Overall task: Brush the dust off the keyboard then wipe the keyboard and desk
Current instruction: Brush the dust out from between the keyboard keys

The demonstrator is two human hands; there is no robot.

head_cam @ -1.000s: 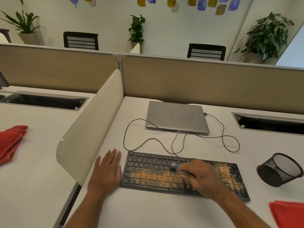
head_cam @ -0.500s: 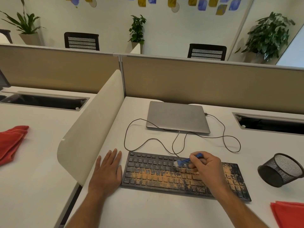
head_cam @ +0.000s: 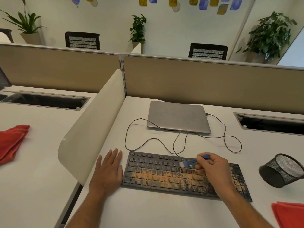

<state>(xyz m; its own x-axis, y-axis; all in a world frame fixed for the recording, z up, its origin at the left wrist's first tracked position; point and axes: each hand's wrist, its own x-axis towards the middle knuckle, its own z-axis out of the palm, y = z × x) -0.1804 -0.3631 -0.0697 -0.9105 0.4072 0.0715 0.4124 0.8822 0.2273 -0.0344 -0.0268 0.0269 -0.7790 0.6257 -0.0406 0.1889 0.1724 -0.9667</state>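
The black keyboard (head_cam: pixel 184 175) sits near the front edge of the white desk (head_cam: pixel 164 214), and most of its lower rows are caked in orange dust, plus a few specks on the desk just in front of it. The right hand (head_cam: pixel 213 171) is over the keyboard's right half with fingers curled around a small blue brush (head_cam: pixel 191 162), white bristles down on the upper key rows. The left hand (head_cam: pixel 107 170) lies flat on the desk just left of the keyboard, fingers straight.

Behind the keyboard there's a closed grey laptop (head_cam: pixel 178 116) with a looping cable (head_cam: pixel 230 139). To the keyboard's right, a tipped mesh cup (head_cam: pixel 283 170) and a red cloth (head_cam: pixel 289 214), cut off by the frame. Left of it, a curved white divider (head_cam: pixel 92 122), then another red cloth (head_cam: pixel 11 142) on the next desk. Tan partitions (head_cam: pixel 205 83), chairs and plants further back. The keys under the right hand are hidden.
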